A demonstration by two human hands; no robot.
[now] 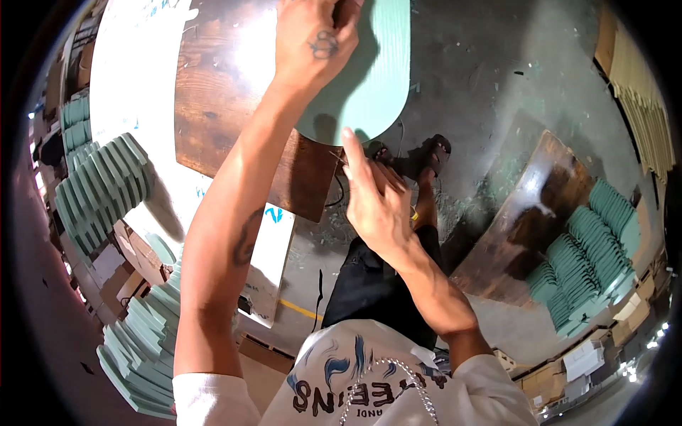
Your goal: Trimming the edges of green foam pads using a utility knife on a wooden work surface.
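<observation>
A pale green board [387, 78] with rounded corners lies over a brown wooden panel [220, 106] at the top. My left hand [316, 42] is over the board with bent, closed fingers. The frame's upper edge cuts it off, so I cannot make out what it holds. By the board's near rounded edge is my right hand [376, 206], one finger stretched out with its tip at that edge. Its other fingers are loosely bent and partly hidden, and nothing shows in them.
Stacked green pieces stand on the left [106, 188] and lower left [145, 348]. On the right, more green stacks [590, 248] stand beside another brown panel [522, 206]. A white table [135, 50] supports the work. My sandalled foot [439, 150] is on the grey floor.
</observation>
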